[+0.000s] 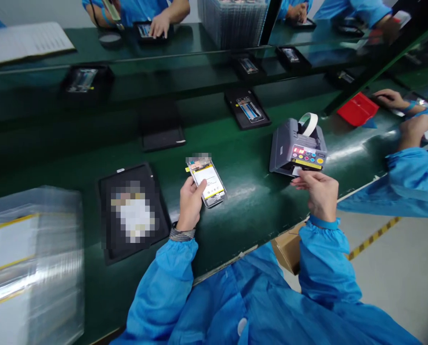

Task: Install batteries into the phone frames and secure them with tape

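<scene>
Left hand (190,203) near the front edge of the desk (257,225), closed around the long side of a phone (206,183), with the thumb across the face, the fingers out of view behind it and the phone tilted up, apparently clear of the desk surface. Right hand (320,194) just in front of a tape dispenser (298,146), thumb and fingers drawn close together at a small pale strip (297,170); actual hold on the strip too small to confirm. Black tray (108,225) with a blurred object, just left of the left hand. Stack of clear plastic trays (30,268) at the lower left; red box (357,109) beyond the dispenser; co-worker's hand (413,132) at the right. Likely hazards, as judged: phone slipping from the one-handed hold and striking the desk or tray; strip folding or sticking to the fingers under a loose pinch; thumb marks on the phone's face from bare skin.
</scene>
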The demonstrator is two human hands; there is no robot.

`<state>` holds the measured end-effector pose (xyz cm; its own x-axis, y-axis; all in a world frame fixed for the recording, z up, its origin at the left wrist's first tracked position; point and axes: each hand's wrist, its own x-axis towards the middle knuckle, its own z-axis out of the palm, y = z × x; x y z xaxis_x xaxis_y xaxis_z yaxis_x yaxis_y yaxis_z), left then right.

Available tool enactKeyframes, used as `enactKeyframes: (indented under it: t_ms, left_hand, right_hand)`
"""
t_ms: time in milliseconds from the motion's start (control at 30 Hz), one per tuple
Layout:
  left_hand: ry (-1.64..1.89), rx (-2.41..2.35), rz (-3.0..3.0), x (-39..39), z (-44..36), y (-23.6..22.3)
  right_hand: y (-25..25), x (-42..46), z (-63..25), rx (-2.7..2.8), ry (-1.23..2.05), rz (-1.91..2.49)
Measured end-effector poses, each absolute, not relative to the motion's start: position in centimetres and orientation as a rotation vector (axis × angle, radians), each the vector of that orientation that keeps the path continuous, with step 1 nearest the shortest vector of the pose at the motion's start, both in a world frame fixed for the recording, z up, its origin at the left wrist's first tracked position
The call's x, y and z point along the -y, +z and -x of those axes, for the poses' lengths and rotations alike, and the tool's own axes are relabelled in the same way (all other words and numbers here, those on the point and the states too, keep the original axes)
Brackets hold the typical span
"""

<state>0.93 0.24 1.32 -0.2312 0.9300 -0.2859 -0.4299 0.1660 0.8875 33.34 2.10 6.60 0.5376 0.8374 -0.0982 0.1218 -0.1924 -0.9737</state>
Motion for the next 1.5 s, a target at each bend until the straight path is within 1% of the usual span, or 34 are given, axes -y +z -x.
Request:
enactKeyframes:
  t_ms: [133, 300, 467, 567, 667, 867, 1500]
  left_hand:
    - [1.406, -1.165, -0.584, -0.2, -1.0, 1.1]
    - [1.419, -1.125, -0.619, -0.2, -0.9, 0.5]
    - [1.411, -1.073, -0.668, -0.3, -1.3, 0.1]
    - [1.402, -1.074, -0.704, -0.2, -1.6, -0.1]
    - [1.403, -1.089, -0.727, -0.2, -1.8, -0.5]
    - [1.403, -1.082, -0.745, -0.3, -1.8, -0.8]
    - [1.399, -1.098, -0.708, -0.3, -1.9, -0.5]
  right_hand:
    - [6.0, -2.2, -33.8, 0.847, 0.760, 1.648]
    - [6.5, -1.2, -33.8, 0.883, 0.767, 1.615]
    - [6.3, 0.9, -28.8, 0.997, 1.022, 1.511]
    - [5.0, 1.5, -23.7, 1.147, 1.255, 1.439]
    - [3.5, 1.3, -19.8, 1.244, 1.385, 1.404]
    - [2.0, 0.6, -18.1, 1.295, 1.360, 1.407]
    - [2.0, 0.6, -18.1, 1.380, 1.325, 1.442]
